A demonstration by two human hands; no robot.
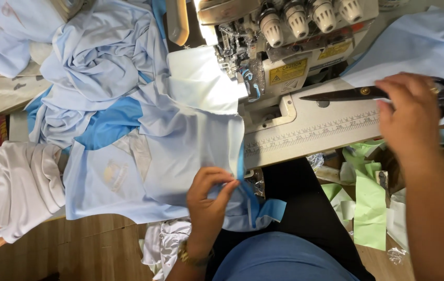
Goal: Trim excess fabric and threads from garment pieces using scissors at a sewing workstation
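Observation:
My left hand (209,195) pinches the near edge of a light blue garment (180,140) with a brighter blue trim strip, near my lap. The garment spreads over the table up to the needle area of an overlock sewing machine (284,47). My right hand (409,117) rests on the handles of black scissors (347,94) that lie on the machine's white bed (310,127), blades pointing left. Whether the fingers grip the handles is hidden by the hand.
A heap of light blue and bright blue garments (97,67) fills the table's left side. A white cloth bundle (21,184) hangs at the left edge. Pale blue fabric (425,41) lies at the far right. Green and white scraps (368,203) litter the floor on the right.

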